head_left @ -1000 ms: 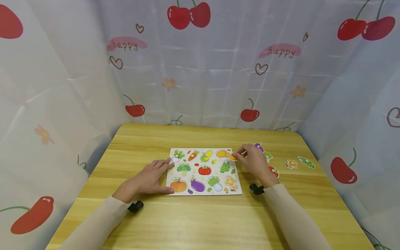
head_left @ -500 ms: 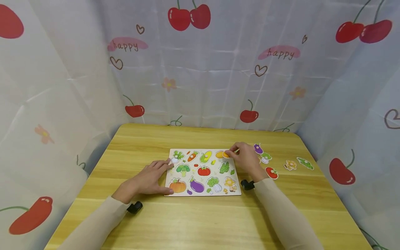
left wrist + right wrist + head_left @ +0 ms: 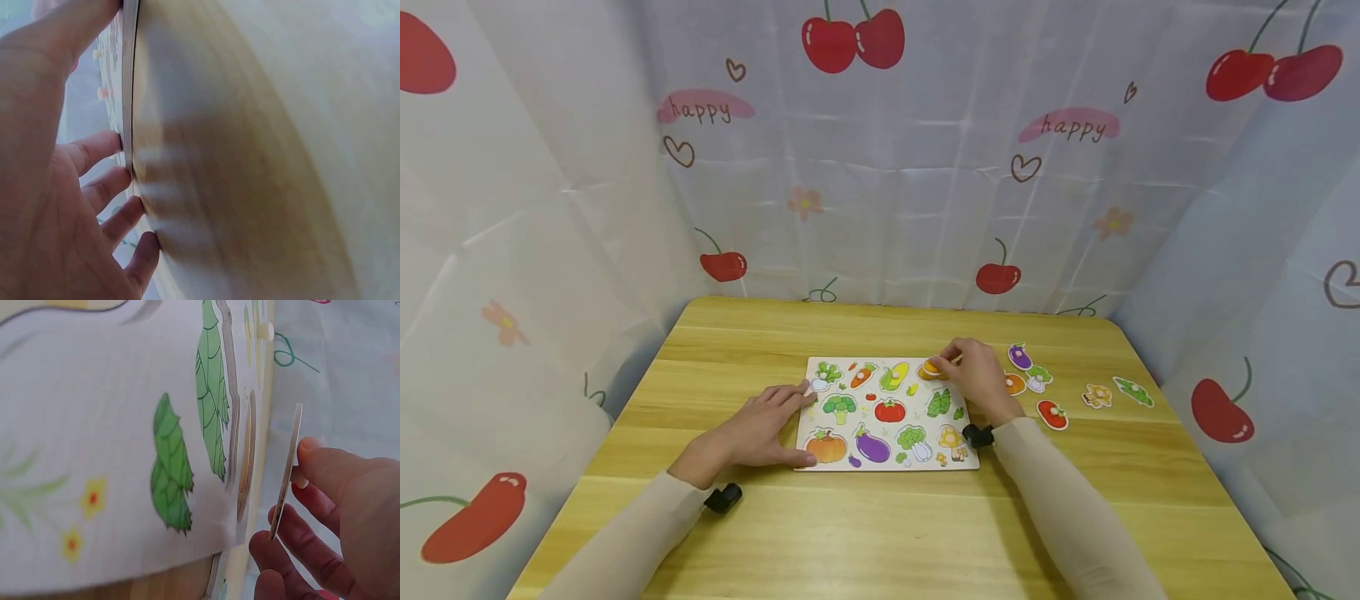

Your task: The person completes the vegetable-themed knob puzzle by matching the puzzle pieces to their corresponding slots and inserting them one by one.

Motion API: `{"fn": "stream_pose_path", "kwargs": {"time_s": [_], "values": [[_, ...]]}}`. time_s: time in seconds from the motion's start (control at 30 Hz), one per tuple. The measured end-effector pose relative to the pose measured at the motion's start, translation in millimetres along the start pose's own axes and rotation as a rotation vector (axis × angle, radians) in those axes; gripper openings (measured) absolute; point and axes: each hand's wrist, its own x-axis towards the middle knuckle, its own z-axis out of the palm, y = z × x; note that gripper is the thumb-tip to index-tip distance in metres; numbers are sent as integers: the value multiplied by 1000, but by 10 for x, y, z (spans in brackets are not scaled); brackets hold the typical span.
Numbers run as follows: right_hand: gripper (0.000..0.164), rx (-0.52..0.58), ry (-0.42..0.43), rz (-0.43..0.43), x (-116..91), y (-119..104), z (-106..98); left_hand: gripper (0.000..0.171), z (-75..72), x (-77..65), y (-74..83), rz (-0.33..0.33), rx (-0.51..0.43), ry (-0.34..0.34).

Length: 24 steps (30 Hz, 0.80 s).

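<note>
A white puzzle board [image 3: 867,419] printed with vegetables lies on the wooden table. My left hand [image 3: 756,429] rests at its left edge, thumb on the lower corner and fingertips touching the side; in the left wrist view the fingers [image 3: 103,187] lie slightly bent along the board's edge. My right hand [image 3: 981,379] pinches a flat orange puzzle piece [image 3: 929,367] over the potato picture at the board's upper right. Seen edge-on in the right wrist view, the thin wooden piece [image 3: 286,478] stands tilted with its knob between my fingers, apart from the board.
Loose knobbed pieces lie right of the board: an eggplant [image 3: 1019,357], a leafy cabbage [image 3: 1038,379], an orange one [image 3: 1015,383], a tomato [image 3: 1052,414], a mushroom [image 3: 1097,396] and a green pod-like one [image 3: 1133,392]. A patterned curtain [image 3: 880,200] surrounds the table [image 3: 880,533].
My right hand has moved left with the orange piece, from the board's right edge to over the potato picture. The loose orange piece has come into view. My left hand has stayed in place.
</note>
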Motion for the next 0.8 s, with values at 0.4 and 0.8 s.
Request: {"fn": "stream_pose_path", "kwargs": {"time_s": [0.4, 0.8], "values": [[31, -10, -23, 87, 51, -93, 77, 118, -15, -11, -3, 2, 13, 2], [28, -14, -47, 120, 50, -117, 132, 118, -1, -6, -10, -1, 2, -4]]}}
